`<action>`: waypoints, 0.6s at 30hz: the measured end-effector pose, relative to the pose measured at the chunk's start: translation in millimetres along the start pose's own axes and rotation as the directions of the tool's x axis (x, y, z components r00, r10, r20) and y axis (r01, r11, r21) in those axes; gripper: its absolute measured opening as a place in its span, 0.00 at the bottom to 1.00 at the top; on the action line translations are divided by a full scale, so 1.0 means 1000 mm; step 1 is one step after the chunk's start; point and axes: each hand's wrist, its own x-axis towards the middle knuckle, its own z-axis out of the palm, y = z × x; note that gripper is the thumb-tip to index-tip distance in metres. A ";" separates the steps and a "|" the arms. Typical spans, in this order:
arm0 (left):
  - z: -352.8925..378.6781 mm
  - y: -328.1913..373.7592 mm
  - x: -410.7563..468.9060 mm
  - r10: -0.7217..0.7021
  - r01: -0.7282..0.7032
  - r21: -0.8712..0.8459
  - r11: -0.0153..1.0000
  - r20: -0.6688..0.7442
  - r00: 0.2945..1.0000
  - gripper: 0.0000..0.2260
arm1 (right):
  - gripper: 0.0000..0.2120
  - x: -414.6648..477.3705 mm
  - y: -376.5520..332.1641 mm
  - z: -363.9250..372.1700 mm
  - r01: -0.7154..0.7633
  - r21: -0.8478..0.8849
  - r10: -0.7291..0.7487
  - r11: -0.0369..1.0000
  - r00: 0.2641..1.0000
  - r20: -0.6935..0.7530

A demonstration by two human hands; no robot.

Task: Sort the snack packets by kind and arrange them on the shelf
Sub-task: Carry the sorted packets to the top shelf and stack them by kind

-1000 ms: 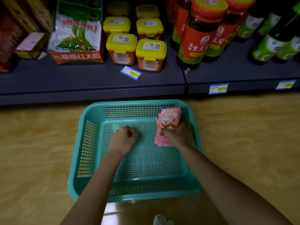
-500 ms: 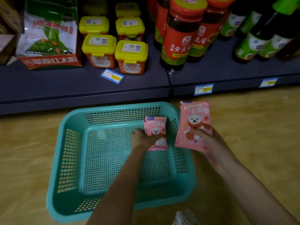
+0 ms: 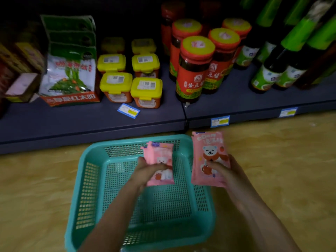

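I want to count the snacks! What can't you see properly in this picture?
Head view only.
- Pink packets in the left hand: blurred, fingers across them, number unclear.
- Pink packet in the right hand: fingers cover part of it.
- Basket: forearms hide some floor.
- Shelf back rows: too dark.

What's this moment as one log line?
left hand: holds pink packet stack above basket | right hand: holds pink bear packet over basket's right rim | shelf: no pink packets

The pink packets in the left hand are blurred; their number is unclear. The green bottles are cut off by the top edge. Print on the price tag is unreadable.
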 end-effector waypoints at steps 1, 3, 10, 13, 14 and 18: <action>-0.016 0.017 -0.017 0.030 -0.030 -0.048 0.998 -0.003 1.000 0.27 | 0.27 -0.005 -0.011 0.007 0.012 0.002 -0.012 1.000 0.999 0.030; -0.047 0.058 -0.058 0.089 -0.089 -0.117 0.989 -0.003 0.996 0.30 | 0.26 -0.023 -0.041 0.023 0.027 0.016 -0.028 1.000 0.996 0.079; -0.124 0.231 -0.270 0.205 -0.220 -0.184 0.958 -0.099 0.974 0.27 | 0.15 -0.148 -0.228 0.082 0.107 -0.037 -0.100 0.994 0.982 0.163; -0.144 0.319 -0.378 0.238 -0.257 -0.190 0.947 -0.118 0.964 0.29 | 0.17 -0.224 -0.336 0.102 0.145 -0.044 -0.131 0.988 0.963 0.237; -0.150 0.350 -0.415 0.259 -0.278 -0.194 0.941 -0.117 0.959 0.30 | 0.17 -0.250 -0.373 0.109 0.171 -0.040 -0.155 0.984 0.953 0.260; -0.170 0.461 -0.551 0.352 -0.370 -0.228 0.900 -0.120 0.928 0.29 | 0.15 -0.352 -0.507 0.139 0.270 -0.043 -0.246 0.962 0.922 0.299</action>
